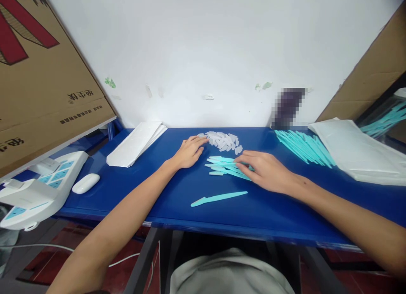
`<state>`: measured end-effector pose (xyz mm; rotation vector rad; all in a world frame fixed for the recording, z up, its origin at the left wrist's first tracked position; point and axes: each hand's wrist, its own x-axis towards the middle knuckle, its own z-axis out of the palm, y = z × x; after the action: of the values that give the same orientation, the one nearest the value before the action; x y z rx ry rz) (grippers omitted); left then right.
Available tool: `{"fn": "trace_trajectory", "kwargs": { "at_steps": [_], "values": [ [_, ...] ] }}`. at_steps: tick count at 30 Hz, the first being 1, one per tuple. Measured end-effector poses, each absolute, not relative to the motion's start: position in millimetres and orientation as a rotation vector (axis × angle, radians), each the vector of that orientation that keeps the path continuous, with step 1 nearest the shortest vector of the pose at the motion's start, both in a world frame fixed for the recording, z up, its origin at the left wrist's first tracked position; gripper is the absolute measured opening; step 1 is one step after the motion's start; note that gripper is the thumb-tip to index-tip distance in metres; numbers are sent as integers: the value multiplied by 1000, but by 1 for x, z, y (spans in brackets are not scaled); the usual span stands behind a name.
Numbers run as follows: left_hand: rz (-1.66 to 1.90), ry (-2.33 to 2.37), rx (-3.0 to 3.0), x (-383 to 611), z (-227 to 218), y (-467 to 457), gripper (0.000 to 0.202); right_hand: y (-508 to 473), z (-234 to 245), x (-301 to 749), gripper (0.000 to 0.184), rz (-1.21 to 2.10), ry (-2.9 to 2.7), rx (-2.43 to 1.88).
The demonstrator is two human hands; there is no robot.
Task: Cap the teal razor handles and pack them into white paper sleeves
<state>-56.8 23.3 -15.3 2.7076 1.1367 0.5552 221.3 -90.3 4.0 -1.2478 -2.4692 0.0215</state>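
Observation:
On the blue table (260, 209), my left hand (189, 151) lies with its fingers stretched toward a heap of small clear plastic caps (223, 141), the fingertips at its left edge. My right hand (264, 170) rests flat on a small bunch of teal razor-like sticks (222, 165), fingers spread over their right ends. One capped teal stick (218, 197) lies alone nearer to me. Neither hand grips anything.
A large pile of teal sticks (304, 146) lies at the right, beside stacked white bags (358, 152). More white bags (136, 142) lie at the left. A white mouse (85, 183) and a white device (38, 188) sit at the far left, under a cardboard box (38, 74).

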Motion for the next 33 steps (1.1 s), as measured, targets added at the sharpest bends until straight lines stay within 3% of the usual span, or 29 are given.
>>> {"fn": "trace_trajectory", "kwargs": {
  "at_steps": [6,13,19,27,33],
  "values": [
    [290,1302,2764,-56,-16,24,52,-97,10,216,32,-67,-2531,-1216],
    [266,1367,2748,-57,-17,24,52,-115,24,208,28,362,-2730,-1130],
    [433,1362,2862,-64,-10,20,42,-116,19,209,21,450,-2744,-1050],
    [398,1375,2815,-82,-10,31,36,-113,16,208,20,425,-2790,-959],
    [447,1283,2846,-88,-8,29,43,-107,12,207,20,52,-2660,-876]
  ]
}}
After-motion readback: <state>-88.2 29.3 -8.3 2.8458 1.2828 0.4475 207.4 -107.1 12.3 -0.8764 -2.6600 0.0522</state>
